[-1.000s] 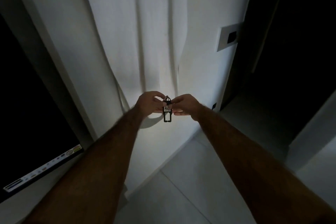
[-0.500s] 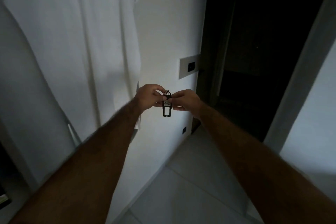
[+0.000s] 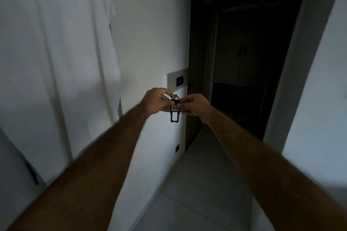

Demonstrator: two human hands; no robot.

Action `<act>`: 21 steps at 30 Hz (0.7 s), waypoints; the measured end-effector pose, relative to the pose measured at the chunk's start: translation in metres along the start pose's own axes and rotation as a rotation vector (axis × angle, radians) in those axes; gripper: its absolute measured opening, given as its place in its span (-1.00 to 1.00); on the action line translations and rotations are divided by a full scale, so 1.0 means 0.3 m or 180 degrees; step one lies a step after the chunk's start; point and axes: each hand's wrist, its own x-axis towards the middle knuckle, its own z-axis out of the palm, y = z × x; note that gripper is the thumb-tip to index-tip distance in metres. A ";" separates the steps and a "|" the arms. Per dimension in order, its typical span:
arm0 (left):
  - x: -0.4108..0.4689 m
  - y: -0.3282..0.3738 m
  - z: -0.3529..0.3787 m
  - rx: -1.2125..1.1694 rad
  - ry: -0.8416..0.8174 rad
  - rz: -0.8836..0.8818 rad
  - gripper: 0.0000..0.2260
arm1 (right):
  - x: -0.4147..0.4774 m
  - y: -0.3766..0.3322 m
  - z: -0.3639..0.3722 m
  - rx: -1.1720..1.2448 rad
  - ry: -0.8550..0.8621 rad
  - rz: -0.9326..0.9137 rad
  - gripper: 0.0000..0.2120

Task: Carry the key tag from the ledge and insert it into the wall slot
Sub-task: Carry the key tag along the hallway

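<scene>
a dim room with a pale tiled floor (image 3: 197, 193) and white wall (image 3: 150, 43); a white curtain (image 3: 56, 52) hangs on the left, a dark doorway (image 3: 234, 62) opens ahead. the wall slot (image 3: 179, 81), a dark opening in a pale plate, sits just above the hands. the left hand (image 3: 156, 102) and right hand (image 3: 195, 107) both pinch the key tag (image 3: 174, 111) at its top, perhaps by the ring; its black frame hangs below, clear of the wall.

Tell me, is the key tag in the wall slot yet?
Out. The key tag hangs between both hands' fingers, below the wall slot.
</scene>
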 end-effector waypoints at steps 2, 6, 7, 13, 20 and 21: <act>0.057 0.000 -0.016 -0.0010 -0.0037 0.0032 -0.73 | 0.044 -0.012 -0.004 -0.0031 0.0067 -0.0036 -0.78; 0.177 0.001 -0.057 0.0007 -0.0110 0.0120 -0.72 | 0.145 -0.048 -0.007 -0.0068 0.0181 -0.0035 -0.75; 0.209 0.001 -0.067 -0.0008 -0.0110 0.0153 -0.72 | 0.172 -0.059 -0.009 -0.0078 0.0204 -0.0060 -0.74; 0.361 -0.023 -0.078 -0.0099 -0.0161 0.0284 -0.71 | 0.300 -0.068 -0.042 -0.0062 0.0348 -0.0098 -0.74; 0.505 -0.067 -0.007 -0.0127 -0.0124 0.0257 -0.74 | 0.444 -0.005 -0.136 -0.0195 0.0261 -0.0091 -0.73; 0.525 -0.068 0.009 -0.0111 -0.0098 0.0253 -0.73 | 0.462 0.007 -0.156 -0.0205 0.0243 -0.0096 -0.73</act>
